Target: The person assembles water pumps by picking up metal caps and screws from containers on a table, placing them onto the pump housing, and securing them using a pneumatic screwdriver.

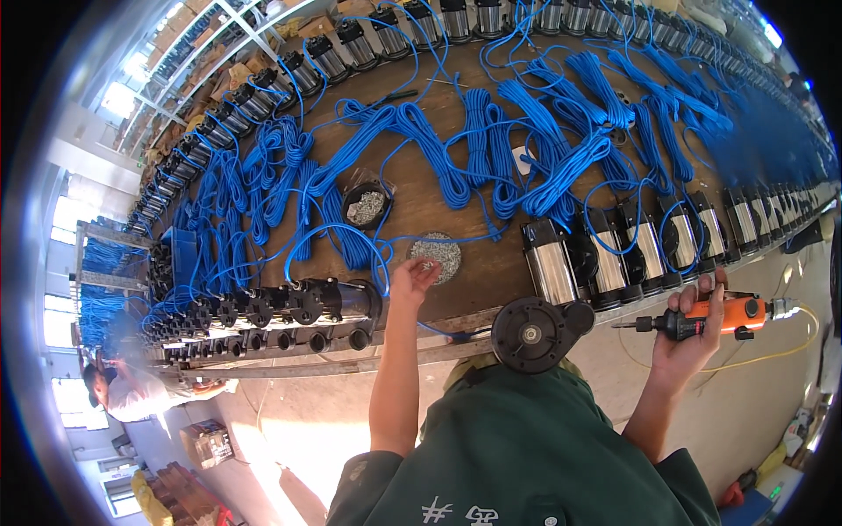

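My left hand [412, 279] reaches out over the wooden workbench [491, 263] to a small pile of silver screws [436, 255], with its fingertips pinched at the pile's edge. My right hand [693, 337] grips an orange and black electric screwdriver [715, 316], held level with its bit pointing left. Between my hands a pump with a shiny steel body [548, 267] lies at the bench's front edge. Its round black end cover [532, 334] faces me.
Rows of steel-bodied pumps [667, 241] line the bench's near and far edges, with coiled blue cables [526, 149] across the middle. A black dish of screws [367, 207] sits left of the pile. Black pump parts [289, 307] lie at left. Another person [132, 394] works at far left.
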### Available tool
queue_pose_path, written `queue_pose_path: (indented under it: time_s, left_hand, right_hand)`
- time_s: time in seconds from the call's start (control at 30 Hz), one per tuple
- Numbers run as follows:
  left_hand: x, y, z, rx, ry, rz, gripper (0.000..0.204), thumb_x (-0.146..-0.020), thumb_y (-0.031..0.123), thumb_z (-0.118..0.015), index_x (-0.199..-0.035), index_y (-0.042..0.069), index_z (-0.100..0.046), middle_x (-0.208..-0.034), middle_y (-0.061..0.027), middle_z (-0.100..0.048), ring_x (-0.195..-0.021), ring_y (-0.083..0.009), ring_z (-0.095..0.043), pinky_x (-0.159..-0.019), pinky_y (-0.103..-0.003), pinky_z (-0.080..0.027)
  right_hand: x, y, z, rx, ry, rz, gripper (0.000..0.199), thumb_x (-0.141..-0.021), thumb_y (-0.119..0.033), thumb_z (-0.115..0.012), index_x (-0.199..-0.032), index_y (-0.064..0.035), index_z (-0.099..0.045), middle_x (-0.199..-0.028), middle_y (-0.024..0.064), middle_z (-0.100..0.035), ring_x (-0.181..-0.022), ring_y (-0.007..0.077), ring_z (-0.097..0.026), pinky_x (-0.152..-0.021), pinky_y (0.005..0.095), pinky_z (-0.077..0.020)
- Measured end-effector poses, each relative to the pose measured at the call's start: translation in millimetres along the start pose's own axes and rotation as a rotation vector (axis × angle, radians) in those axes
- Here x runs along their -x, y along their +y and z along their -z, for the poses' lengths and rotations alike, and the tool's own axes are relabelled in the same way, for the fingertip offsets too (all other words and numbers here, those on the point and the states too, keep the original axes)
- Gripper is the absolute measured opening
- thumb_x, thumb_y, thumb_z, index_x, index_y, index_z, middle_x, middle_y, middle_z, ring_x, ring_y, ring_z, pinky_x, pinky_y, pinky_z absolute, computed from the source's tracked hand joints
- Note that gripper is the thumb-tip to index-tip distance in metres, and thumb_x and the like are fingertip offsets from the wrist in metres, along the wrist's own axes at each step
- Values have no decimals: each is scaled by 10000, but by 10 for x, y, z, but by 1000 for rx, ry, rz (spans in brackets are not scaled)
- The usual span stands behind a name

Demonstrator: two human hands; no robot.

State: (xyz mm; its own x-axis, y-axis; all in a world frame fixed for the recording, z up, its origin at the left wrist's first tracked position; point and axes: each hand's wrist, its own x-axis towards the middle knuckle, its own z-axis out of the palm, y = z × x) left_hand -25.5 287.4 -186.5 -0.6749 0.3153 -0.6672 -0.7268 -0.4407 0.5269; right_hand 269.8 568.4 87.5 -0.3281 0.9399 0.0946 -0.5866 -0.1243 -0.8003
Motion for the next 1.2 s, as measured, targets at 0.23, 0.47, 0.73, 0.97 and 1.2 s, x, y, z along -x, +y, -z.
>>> queue_pose_path:
  time_s: [0.23,0.47,0.73,0.97,1.2]
  left_hand:
    - [62,38,-8,17,32,-19,227,-950,103,-422,-1002,-95,-518,-1030,-220,-596,-978,-367,-592,-874,-464,-552]
    - [36,-3,24,99,22,-23,212,-946,84,-436,-999,-105,-516,-1008,-212,-582,-938,-330,-577,-858,-441,-561]
    - [12,-29,9,130,13,-22,200,-941,64,-451,-1009,-118,-498,-1005,-223,-578,-934,-335,-579,-857,-442,-567]
    - [-57,-24,17,75,9,1,175,-877,1,-527,-1037,-67,-514,-955,-183,-601,-849,-300,-598,-756,-384,-570]
    - [-410,-79,207,-88,-6,-7,305,-782,-80,-615,-1064,7,-540,-867,-140,-624,-655,-236,-572,-546,-325,-482]
  right_hand:
    - [100,50,25,5,-112,-41,350,-964,-172,-501,-1256,-3,-411,-966,40,-485,-673,93,-461,-636,272,-415]
    - [134,38,63,-6,-155,-79,338,-965,-158,-499,-1252,-1,-414,-962,38,-489,-679,91,-471,-635,268,-419]
    - [142,59,119,17,-152,-144,319,-970,-176,-505,-1236,-16,-434,-937,29,-493,-660,87,-480,-627,266,-423]
    - [155,76,137,2,-152,-187,325,-963,-189,-514,-1229,-17,-442,-938,28,-497,-658,84,-481,-627,268,-427]
    - [164,72,140,-20,-150,-188,327,-958,-188,-520,-1225,-15,-442,-936,31,-498,-655,86,-488,-621,271,-436]
